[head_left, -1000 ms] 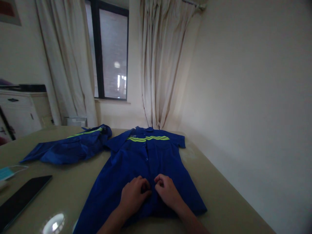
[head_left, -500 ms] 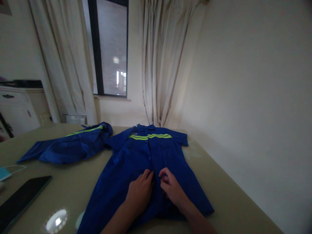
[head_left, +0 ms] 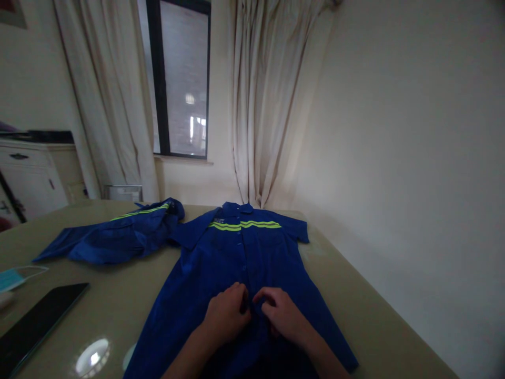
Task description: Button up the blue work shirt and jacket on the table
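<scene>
A blue short-sleeved work shirt with yellow-green stripes across the chest lies spread front up, its collar at the far end. My left hand is at the lower front placket, fingers curled and pinching the shirt's edge. Just to its right, my right hand has its thumb and forefinger bent together on the same placket, closed on the cloth. Whatever small part sits between the fingertips is hidden. Buttons show along the placket above both hands.
Left of the shirt lies a second blue garment with matching stripes, bunched up. A black phone-like slab and a blue face mask rest on the table at left. A wall borders the table's right side.
Both hands have shifted slightly down the placket toward me and their fingers are more curled. The left fingers, flatter before, now pinch. The shirt's lower hem has shifted toward me.
</scene>
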The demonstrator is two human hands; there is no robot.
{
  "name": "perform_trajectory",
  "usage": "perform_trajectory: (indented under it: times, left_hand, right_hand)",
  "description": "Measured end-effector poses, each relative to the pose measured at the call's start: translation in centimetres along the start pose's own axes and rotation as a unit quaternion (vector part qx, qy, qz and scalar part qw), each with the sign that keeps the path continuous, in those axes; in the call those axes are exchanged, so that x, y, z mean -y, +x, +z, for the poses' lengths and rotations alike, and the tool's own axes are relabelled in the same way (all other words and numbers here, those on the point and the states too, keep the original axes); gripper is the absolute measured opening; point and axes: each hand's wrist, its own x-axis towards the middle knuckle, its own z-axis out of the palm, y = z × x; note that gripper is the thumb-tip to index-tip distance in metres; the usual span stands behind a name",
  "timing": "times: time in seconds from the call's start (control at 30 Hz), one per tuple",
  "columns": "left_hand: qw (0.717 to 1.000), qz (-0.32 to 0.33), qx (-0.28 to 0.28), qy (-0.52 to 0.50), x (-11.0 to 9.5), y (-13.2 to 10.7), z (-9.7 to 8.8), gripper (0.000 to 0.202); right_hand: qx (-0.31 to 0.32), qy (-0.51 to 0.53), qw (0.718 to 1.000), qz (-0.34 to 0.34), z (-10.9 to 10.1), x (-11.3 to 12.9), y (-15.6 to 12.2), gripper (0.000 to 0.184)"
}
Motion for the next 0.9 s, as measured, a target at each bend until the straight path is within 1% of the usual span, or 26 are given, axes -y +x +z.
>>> perform_trajectory:
  times: [0.07,0.1,0.13,0.2,0.3,0.37,0.43,0.53,0.6,0.67,0.73,0.83,0.9]
  left_hand:
    - [1.0,-0.012,0.001,-0.021,0.0,-0.2,0.0,0.014]
    - [0.999,-0.014,-0.005,-0.028,0.0,-0.3,0.1,0.012]
    - [0.999,-0.013,-0.011,-0.034,0.1,-0.3,0.1,0.011]
    - [0.999,-0.003,-0.017,-0.046,0.3,-0.3,0.2,0.01]
    - [0.997,0.022,-0.017,-0.068,0.7,-0.4,0.3,0.01]
    - [0.995,0.038,-0.031,-0.082,0.8,-0.6,0.4,0.01]
    - [0.993,0.059,-0.058,-0.089,0.9,-0.8,0.5,0.011]
    - [0.988,0.106,-0.095,-0.066,0.6,-0.9,0.9,0.014]
    - [0.985,0.132,-0.105,-0.038,0.5,-0.9,1.2,0.017]
    - [0.984,0.139,-0.111,-0.031,0.4,-0.8,1.3,0.018]
    - [0.982,0.135,-0.122,-0.053,0.4,-0.8,1.4,0.018]
    - [0.975,0.136,-0.147,-0.092,0.5,-0.8,1.6,0.017]
    - [0.972,0.14,-0.162,-0.1,0.7,-0.7,1.8,0.016]
  right_hand:
    - [-0.048,-0.085,0.995,-0.017,0.0,0.4,-0.3,0.019]
    - [-0.069,-0.118,0.99,-0.018,0.1,0.6,-0.4,0.016]
    - [-0.081,-0.141,0.987,-0.017,0.1,0.7,-0.5,0.018]
    - [-0.08,-0.162,0.983,-0.016,0.1,0.6,-0.6,0.021]
    - [-0.069,-0.164,0.984,-0.029,0.0,0.1,-0.4,0.008]
    - [-0.062,-0.14,0.987,-0.043,-0.2,-0.1,-0.3,0.007]
    - [-0.062,-0.09,0.992,-0.063,-0.5,-0.2,0.0,0.002]
    - [-0.071,0.024,0.995,-0.071,-1.0,-0.1,0.3,0.012]
    - [-0.045,0.112,0.991,-0.058,-1.1,-0.3,0.5,0.016]
    - [-0.008,0.169,0.985,-0.044,-1.0,-0.6,0.7,0.02]
    - [-0.01,0.174,0.984,-0.033,-0.8,-1.0,0.7,0.029]
    - [-0.055,0.129,0.99,-0.028,-0.5,-1.6,0.6,0.038]
    - [-0.088,0.098,0.991,-0.035,-0.4,-1.8,0.4,0.04]
